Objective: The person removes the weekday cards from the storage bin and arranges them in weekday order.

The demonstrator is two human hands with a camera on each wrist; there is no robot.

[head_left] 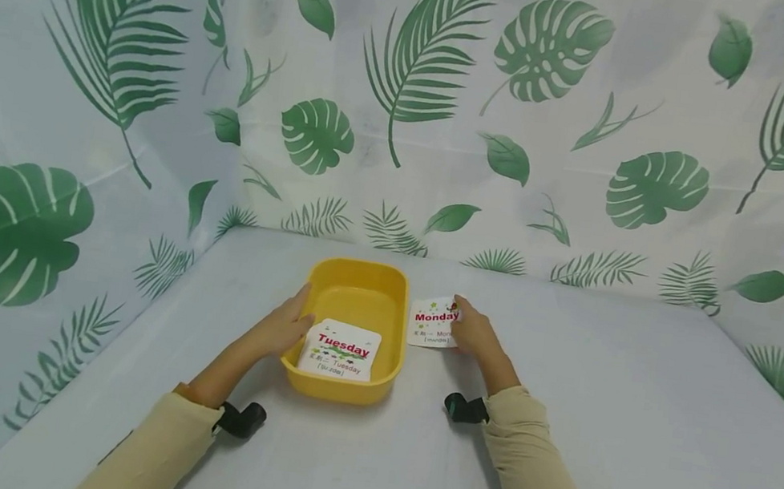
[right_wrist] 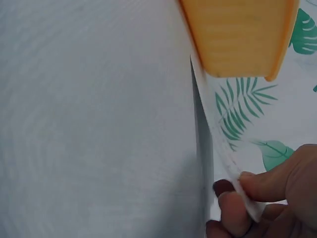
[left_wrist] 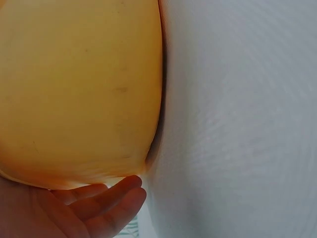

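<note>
A yellow plastic basin (head_left: 360, 273) stands on the table, with a white card reading "Tuesday" (head_left: 342, 349) lying in its near part. My left hand (head_left: 278, 327) grips the basin's left side, thumb over the rim. From the left wrist, its fingers (left_wrist: 111, 203) run along the outer wall. Just right of the basin, my right hand (head_left: 475, 331) pinches the right edge of a white "Monday" card (head_left: 432, 322). Seen from the right wrist, the thumb and fingers hold that card (right_wrist: 218, 134) edge-on, tilted off the table, its far end beside the basin (right_wrist: 237, 39).
A white cloth (head_left: 601, 381) covers the table. Behind and to the left rise white curtains printed with green leaves (head_left: 418, 78). A black wrist camera (head_left: 243, 419) sits at the left cuff, and another black camera (head_left: 466, 408) at the right cuff.
</note>
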